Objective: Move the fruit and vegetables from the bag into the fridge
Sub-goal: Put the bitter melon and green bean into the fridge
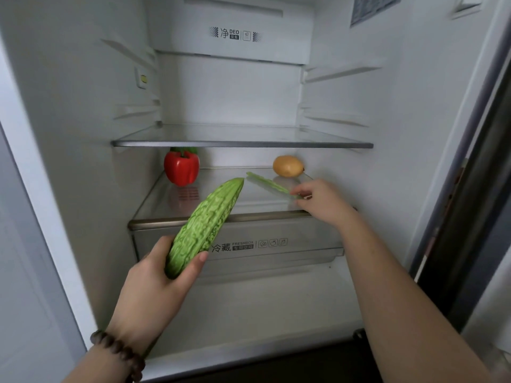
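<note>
My left hand (154, 275) grips the thick end of a green bitter gourd (206, 225), whose tip points up toward the lower glass shelf (166, 200) of the open fridge. My right hand (322, 201) pinches one end of a thin pale green pod (266, 183) that lies on that shelf at the right. A red bell pepper (181, 168) stands at the shelf's back left. A yellow-orange fruit (287, 165) sits at its back right. The bag is out of view.
An upper glass shelf (242, 140) spans the fridge above. Below the lower shelf is a clear crisper drawer (276, 244) with printed labels. The fridge's white side walls (83, 134) close in left and right, and the door frame (470, 189) runs down the right.
</note>
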